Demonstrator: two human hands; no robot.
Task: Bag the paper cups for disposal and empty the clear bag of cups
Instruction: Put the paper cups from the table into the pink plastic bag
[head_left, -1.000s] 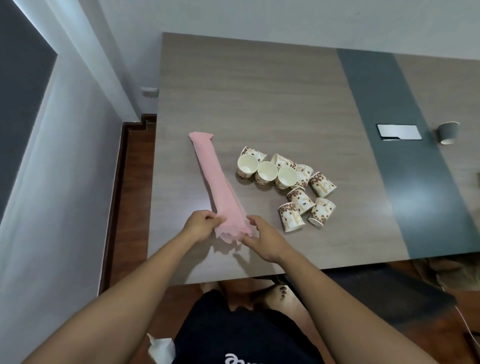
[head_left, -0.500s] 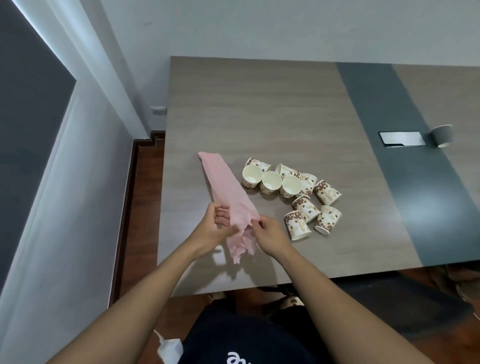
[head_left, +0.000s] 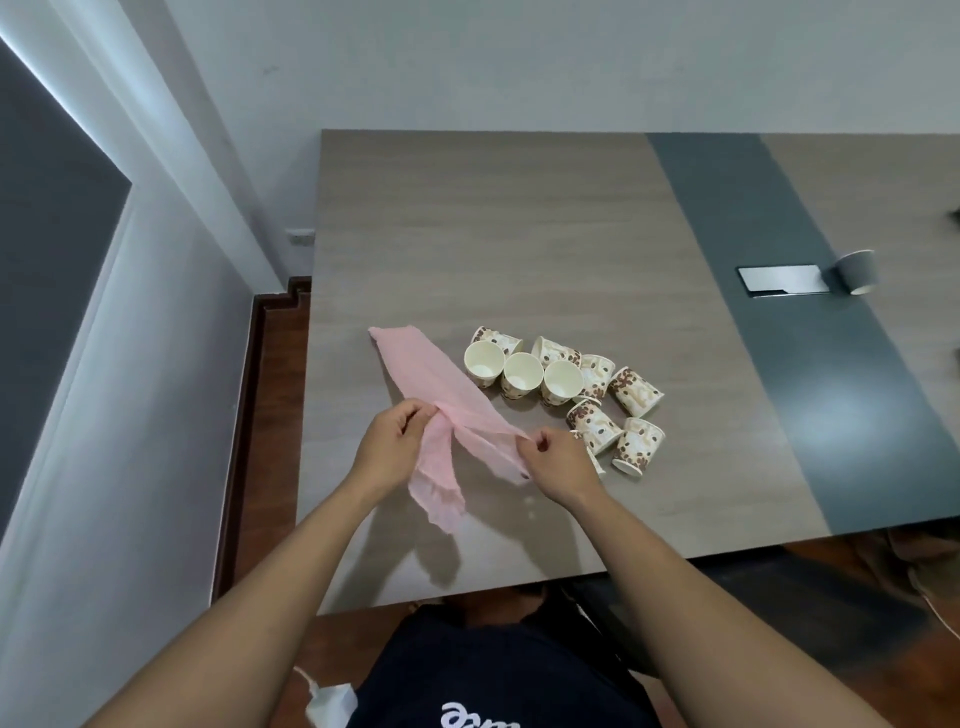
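Note:
A long pink plastic bag (head_left: 431, 379) lies on the wooden table (head_left: 519, 234), its far end flat and its near end lifted and split into two flaps. My left hand (head_left: 389, 447) pinches the left flap. My right hand (head_left: 558, 465) pinches the right flap, and the two flaps are spread apart. Several paper cups with a brown bean print (head_left: 566, 384) sit in a cluster just right of the bag, some upright, some on their sides. No clear bag is in view.
A dark grey stripe (head_left: 810, 364) runs across the table to the right, with a silver hatch (head_left: 779, 279) and a grey cup (head_left: 857, 271) beside it. The wall is close on the left. The table's near edge is just below my hands.
The bag's near end has been lifted off the table and its mouth pulled apart into two flaps, my hands moving away from each other. The camera has tilted down.

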